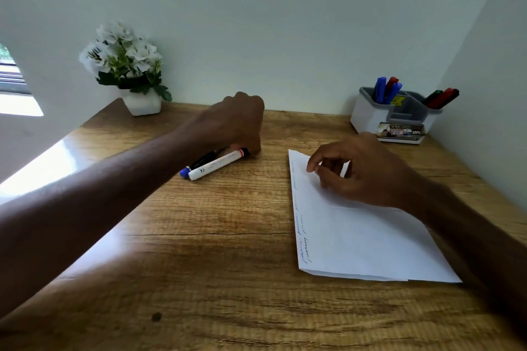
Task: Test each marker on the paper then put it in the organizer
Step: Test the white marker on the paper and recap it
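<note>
Two markers lie side by side on the wooden desk: a white one with a red cap (216,164) and a black one with a blue end (199,164). My left hand (239,120) reaches over their far ends, fingers curled down onto the red cap. A white sheet of paper (356,236) with scribbled test lines along its left edge lies at the right. My right hand (362,171) rests on the paper's upper part with fingers apart, holding nothing. The white and grey organizer (370,117) stands at the back right with several blue, red and dark markers in it.
A white pot of white flowers (128,71) stands at the back left corner. Walls close the desk at the back and right. A label card (400,131) leans at the organizer's front. The desk's left edge runs diagonally.
</note>
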{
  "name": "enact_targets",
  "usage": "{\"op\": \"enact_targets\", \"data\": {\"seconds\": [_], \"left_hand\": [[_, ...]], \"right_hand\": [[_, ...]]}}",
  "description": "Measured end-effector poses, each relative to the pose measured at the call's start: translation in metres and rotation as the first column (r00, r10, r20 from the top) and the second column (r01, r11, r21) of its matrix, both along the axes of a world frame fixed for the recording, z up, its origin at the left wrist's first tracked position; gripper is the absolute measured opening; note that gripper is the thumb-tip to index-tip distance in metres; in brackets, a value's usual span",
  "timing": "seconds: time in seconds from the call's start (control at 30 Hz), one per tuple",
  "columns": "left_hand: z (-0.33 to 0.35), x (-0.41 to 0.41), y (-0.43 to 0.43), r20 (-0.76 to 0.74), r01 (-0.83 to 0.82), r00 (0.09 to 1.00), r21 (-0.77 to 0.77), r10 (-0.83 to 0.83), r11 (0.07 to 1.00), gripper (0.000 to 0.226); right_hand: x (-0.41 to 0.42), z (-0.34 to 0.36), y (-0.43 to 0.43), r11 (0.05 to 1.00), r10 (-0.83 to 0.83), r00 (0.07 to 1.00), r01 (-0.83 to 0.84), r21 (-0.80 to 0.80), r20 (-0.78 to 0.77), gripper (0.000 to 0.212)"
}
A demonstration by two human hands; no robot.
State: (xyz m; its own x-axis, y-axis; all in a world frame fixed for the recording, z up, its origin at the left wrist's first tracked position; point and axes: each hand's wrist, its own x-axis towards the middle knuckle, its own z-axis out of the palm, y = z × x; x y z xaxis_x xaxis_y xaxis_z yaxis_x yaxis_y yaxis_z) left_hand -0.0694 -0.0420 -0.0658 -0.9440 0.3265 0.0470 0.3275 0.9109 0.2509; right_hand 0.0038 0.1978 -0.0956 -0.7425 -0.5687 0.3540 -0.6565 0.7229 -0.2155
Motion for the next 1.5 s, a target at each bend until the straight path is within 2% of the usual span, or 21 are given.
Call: {"op": "enact_targets", "data": {"seconds": [0.13,0.3,0.43,0.5,0.63,0.77,0.87,0.93,1.03,1.2,1.3,1.37,1.5], "left_hand": [[-0.001,0.002,0.002,0.061,-0.013,0.998,-0.004,0.013,1.000,0.043],[0.001,0.001,0.002,0.158,-0.019,0.987,0.035,0.014,0.999,0.034],[0.008,-0.002,0.002,0.266,-0.033,0.964,0.143,-0.006,0.989,0.029],[0.016,0.000,0.001,0.318,-0.045,0.947,0.258,-0.041,0.965,0.025],[0.028,0.007,0.002,0.411,-0.114,0.898,0.557,-0.154,0.823,0.017],[0.029,0.010,0.005,0.444,-0.141,0.845,0.722,-0.298,0.677,0.022],[0.027,0.013,0.009,0.437,-0.170,0.827,0.794,-0.354,0.583,0.026],[0.025,0.016,0.013,0.430,-0.188,0.813,0.831,-0.392,0.524,0.028],[0.022,0.019,0.018,0.378,-0.165,0.836,0.864,-0.398,0.475,0.029],[0.017,0.024,0.023,0.292,-0.140,0.870,0.918,-0.397,0.370,0.021],[0.011,0.028,0.030,0.270,-0.109,0.869,0.922,-0.415,0.372,0.022],[0.010,0.029,0.033,0.221,-0.035,0.884,0.910,-0.412,0.413,0.025],[0.011,0.026,0.028,0.013,0.221,0.934,0.765,-0.357,0.605,0.027]], "right_hand": [[0.000,0.000,-0.001,1.000,0.005,1.000,-0.006,0.017,0.020,0.017],[0.001,0.001,-0.001,0.999,0.021,0.999,-0.022,0.034,0.034,0.019],[0.001,0.002,-0.002,0.999,0.005,0.998,-0.007,0.034,0.063,0.019],[0.002,0.001,-0.002,0.999,0.008,0.998,-0.010,0.032,0.059,0.019],[0.000,0.000,0.000,1.000,-0.023,0.998,0.023,-0.005,0.055,0.018],[-0.001,0.001,0.002,0.969,-0.059,0.994,0.080,-0.235,0.097,0.014],[0.001,0.008,-0.001,0.842,-0.031,0.958,0.178,-0.509,0.285,0.016],[0.004,0.015,-0.005,0.744,0.038,0.907,0.254,-0.618,0.419,0.025],[0.006,0.020,-0.007,0.673,0.068,0.846,0.352,-0.650,0.528,0.034],[0.001,0.016,0.001,0.710,0.040,0.864,0.329,-0.623,0.501,0.023],[0.000,0.012,0.002,0.752,0.029,0.897,0.271,-0.601,0.440,0.032],[-0.001,0.010,0.002,0.787,-0.022,0.929,0.243,-0.567,0.368,0.035],[-0.004,0.010,0.007,0.886,-0.188,0.964,0.248,-0.391,0.187,0.031]]}}
